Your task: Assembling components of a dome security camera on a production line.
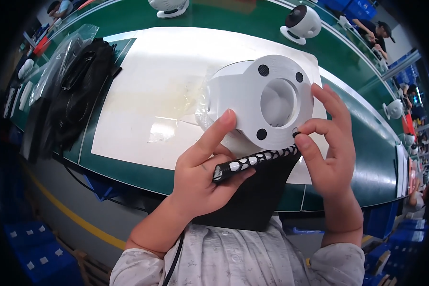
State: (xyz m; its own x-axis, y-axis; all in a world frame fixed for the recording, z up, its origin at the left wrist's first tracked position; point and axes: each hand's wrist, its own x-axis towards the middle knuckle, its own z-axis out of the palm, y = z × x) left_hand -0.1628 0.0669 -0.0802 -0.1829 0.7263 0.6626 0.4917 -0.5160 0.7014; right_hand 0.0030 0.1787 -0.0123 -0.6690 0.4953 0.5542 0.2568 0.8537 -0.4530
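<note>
My left hand [202,167] holds up a white round fan housing [260,97], base toward me, thumb pressed on its rim. The same hand's fingers also clamp a black sheet [255,159] carrying a row of small round pads. The base shows three black round foot pads in place and a large central hole. My right hand [329,143] pinches a small black pad [295,134] between thumb and forefinger at the lower right edge of the base.
A white mat [148,95] lies on the green table [352,138], with clear plastic film on it. Black fan grilles [81,90] in bags are stacked at the left. Other white fans [302,24] stand farther back. Blue crates sit on the floor.
</note>
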